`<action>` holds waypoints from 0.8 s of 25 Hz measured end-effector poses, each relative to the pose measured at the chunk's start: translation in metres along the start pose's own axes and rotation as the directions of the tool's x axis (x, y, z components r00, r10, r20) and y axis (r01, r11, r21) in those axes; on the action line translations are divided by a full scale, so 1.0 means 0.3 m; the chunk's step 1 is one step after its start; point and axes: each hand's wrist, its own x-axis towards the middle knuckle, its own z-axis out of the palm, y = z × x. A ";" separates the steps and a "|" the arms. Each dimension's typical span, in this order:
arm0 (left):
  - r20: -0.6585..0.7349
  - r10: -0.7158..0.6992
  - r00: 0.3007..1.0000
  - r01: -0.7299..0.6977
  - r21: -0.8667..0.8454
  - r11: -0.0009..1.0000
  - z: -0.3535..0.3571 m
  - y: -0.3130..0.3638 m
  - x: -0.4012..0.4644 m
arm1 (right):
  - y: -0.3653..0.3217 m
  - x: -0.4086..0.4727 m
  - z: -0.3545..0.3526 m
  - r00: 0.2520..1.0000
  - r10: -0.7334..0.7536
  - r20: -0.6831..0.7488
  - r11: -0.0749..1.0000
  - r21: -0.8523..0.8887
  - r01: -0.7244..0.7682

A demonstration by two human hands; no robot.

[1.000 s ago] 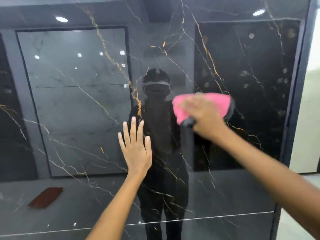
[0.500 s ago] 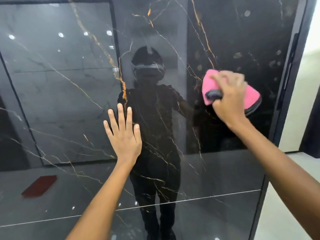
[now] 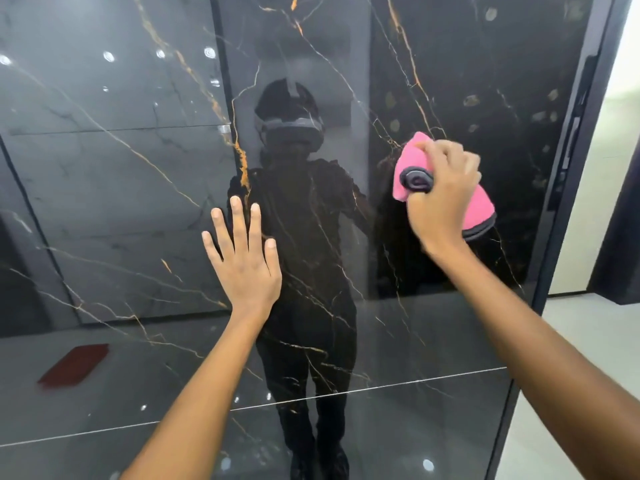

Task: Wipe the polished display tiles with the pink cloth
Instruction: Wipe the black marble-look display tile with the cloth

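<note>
The glossy black marble-look display tile with gold and white veining (image 3: 346,341) is taken as the landmark; it stands upright and fills most of the view. A bunched pink microfibre cloth with a grey hemmed edge (image 3: 479,209) is held flat against the tile's upper right part, close to the dark metal frame strip (image 3: 571,168) along the tile's right side. The cloth is gripped by the right hand (image 3: 443,199), whose fingers are curled over it and pressed together, a rolled grey corner poking out beside the thumb; such a grip would keep the wad from slipping while pressure is put on the polished face. The left hand (image 3: 242,265) is laid flat on the tile near its centre, to the left of the cloth, with fingers straight and slightly spread; it is probably placed there to brace the body, and nothing is held in it.

Wiping is judged to be under way on the right part of the tile, and how much of the surface has been covered cannot be told.

Counted: one cloth, two hands, two bare forearms. One thin pale joint line (image 3: 381,388) is seen crossing low on the tile, so at least two tile pieces are suggested. One reflected figure is seen in the tile, between the hands. Several reflected ceiling lights are scattered over the tile's left part and lower edge.
</note>
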 end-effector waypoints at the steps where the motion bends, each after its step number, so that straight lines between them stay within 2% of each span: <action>1: 0.008 -0.001 1.000 0.001 0.000 1.000 -0.001 0.001 0.000 | -0.027 -0.061 0.036 1.000 0.002 0.019 1.000 0.018 -0.002; 2: 0.013 0.004 1.000 -0.004 0.003 1.000 -0.005 0.004 0.004 | -0.053 -0.179 0.081 0.989 -0.109 0.099 0.993 0.050 0.104; 3: 0.024 0.013 1.000 -0.013 -0.002 1.000 -0.014 0.004 0.011 | -0.078 -0.329 0.118 0.921 -0.305 0.244 0.952 0.077 0.295; 4: 0.040 0.028 0.999 -0.027 -0.030 0.999 -0.025 0.002 0.016 | -0.096 -0.477 0.124 0.753 -0.533 0.387 0.840 0.130 0.527; 5: 0.052 0.039 0.998 -0.035 -0.075 0.997 -0.040 -0.006 0.012 | -0.091 -0.577 0.114 0.550 -0.678 0.488 0.693 0.174 0.700; 6: 0.055 0.034 0.998 -0.028 -0.116 0.993 -0.053 -0.019 -0.003 | -0.079 -0.588 0.102 0.402 -0.739 0.540 0.580 0.205 0.789; 7: 0.053 0.010 0.999 -0.003 -0.133 0.991 -0.065 -0.038 -0.028 | -0.067 -0.521 0.095 0.367 -0.764 0.530 0.551 0.241 0.799; 8: 0.054 -0.027 0.998 0.033 -0.126 0.992 -0.074 -0.061 -0.059 | -0.068 -0.412 0.091 0.482 -0.742 0.465 0.623 0.213 0.753; 9: 0.063 -0.058 0.996 0.065 -0.107 0.992 -0.077 -0.086 -0.093 | -0.076 -0.282 0.084 0.664 -0.651 0.367 0.749 0.167 0.641; 10: 0.083 -0.075 0.994 0.082 -0.087 0.993 -0.073 -0.106 -0.127 | -0.091 -0.156 0.073 0.854 -0.472 0.219 0.882 0.098 0.462; 11: 0.106 -0.076 0.991 0.083 -0.066 0.994 -0.062 -0.124 -0.160 | -0.107 -0.075 0.069 0.958 -0.268 0.099 0.963 0.040 0.265; 12: 0.119 -0.064 0.991 0.070 -0.047 0.996 -0.047 -0.139 -0.185 | -0.120 -0.067 0.086 0.988 -0.152 0.019 0.988 -0.003 0.153; 13: 0.114 -0.050 0.992 0.053 -0.028 0.998 -0.031 -0.149 -0.197 | -0.130 -0.125 0.115 0.990 -0.138 0.007 0.990 -0.009 0.138; 14: 0.095 -0.042 0.995 0.043 -0.009 0.999 -0.017 -0.155 -0.198 | -0.141 -0.235 0.146 0.969 -0.230 0.088 0.973 -0.005 0.231; 15: 0.076 -0.037 0.996 0.037 0.005 0.999 -0.007 -0.157 -0.194 | -0.145 -0.384 0.170 0.895 -0.380 0.232 0.922 0.011 0.388; 16: 0.065 -0.029 0.997 0.029 0.012 1.000 0.000 -0.158 -0.190 | -0.140 -0.522 0.166 0.747 -0.537 0.392 0.822 0.044 0.568; 17: 0.061 -0.023 0.998 0.022 0.017 1.000 0.002 -0.159 -0.191 | -0.125 -0.605 0.145 0.573 -0.635 0.517 0.701 0.074 0.710; 18: 0.056 -0.016 0.998 0.015 0.019 1.000 0.003 -0.161 -0.195 | -0.101 -0.610 0.133 0.440 -0.683 0.584 0.599 0.101 0.795; 19: 0.053 -0.015 0.998 0.014 0.016 1.000 0.004 -0.163 -0.199 | -0.088 -0.550 0.127 0.407 -0.710 0.574 0.565 0.120 0.816; 20: 0.053 -0.018 0.998 0.017 0.010 1.000 0.004 -0.164 -0.203 | -0.091 -0.453 0.120 0.495 -0.689 0.530 0.627 0.092 0.774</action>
